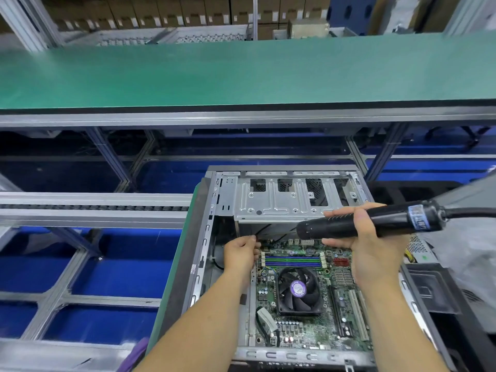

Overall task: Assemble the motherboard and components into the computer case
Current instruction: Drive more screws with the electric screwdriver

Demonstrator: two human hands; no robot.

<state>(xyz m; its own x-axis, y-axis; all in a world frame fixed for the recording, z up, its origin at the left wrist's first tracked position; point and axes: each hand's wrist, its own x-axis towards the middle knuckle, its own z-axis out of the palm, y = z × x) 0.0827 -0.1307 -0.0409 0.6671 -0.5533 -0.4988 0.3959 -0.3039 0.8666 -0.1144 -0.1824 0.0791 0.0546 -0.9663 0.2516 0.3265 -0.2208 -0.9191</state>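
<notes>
Nearest me: both forearms reach in over the near rail of the computer case [295, 354], which lies open side up on the bench. The motherboard [308, 315] already sits flat in its bottom, with the CPU fan [298, 289] roughly mid-board and the RAM slots [292, 260] across the far end.

My right hand [367, 245] is wrapped around the electric screwdriver [370, 224], fingers curled over the barrel. The tool lies nearly horizontal, long axis left-right, bit end pointing left toward the board's far edge, cable trailing off right. The bit itself is lost against the dark gap under the drive cage [284, 200].

My left hand [241, 253] is at the board's far-left corner, fingers bunched as if pinching something small. I can't tell what, maybe a screw or one of the black wires there.

Key relation: that far-left corner lies left of and below the driver tip, just beside the left hand. My guess is the next move is to tip the driver upright and drop it onto a mounting hole there. The right hand has the tool, but the left is nearer the spot.

Room is tight: drive cage overhangs just beyond, case side wall on the left, and wires run through the gap. The open room is straight up, so I'd come in from above.
</notes>
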